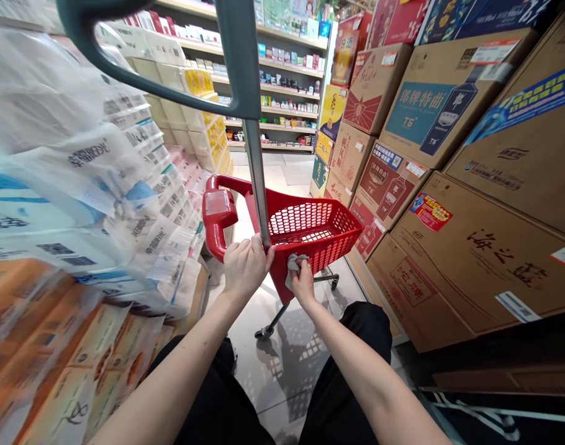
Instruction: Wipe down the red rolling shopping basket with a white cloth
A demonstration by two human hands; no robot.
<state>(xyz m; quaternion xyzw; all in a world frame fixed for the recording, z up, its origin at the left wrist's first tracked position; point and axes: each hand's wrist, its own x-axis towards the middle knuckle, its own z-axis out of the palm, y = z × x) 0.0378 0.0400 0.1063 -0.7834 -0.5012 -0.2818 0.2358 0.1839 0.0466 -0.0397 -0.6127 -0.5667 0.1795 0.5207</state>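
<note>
A red plastic shopping cart [329,247] on wheels stands in front of me, with a grey metal pole [257,179] rising from its side to a dark grey loop handle [238,74]. My left hand [246,262] is closed over the cart's red rim, right beside the foot of the pole. In my right hand [303,281] is a crumpled whitish wipe [293,266], pinched in the fingers and pressed against the cart's red side panel below the rim. Part of the wipe is hidden by those fingers. No goods show in the cart's basket.
Plastic-wrapped tissue packs [110,154] are piled on the left, with orange packs [36,309] lower down. Stacked cardboard cartons [449,222] line the right side. Shelves [292,80] of small goods stand at the back. Pale floor tiles [282,364] run between.
</note>
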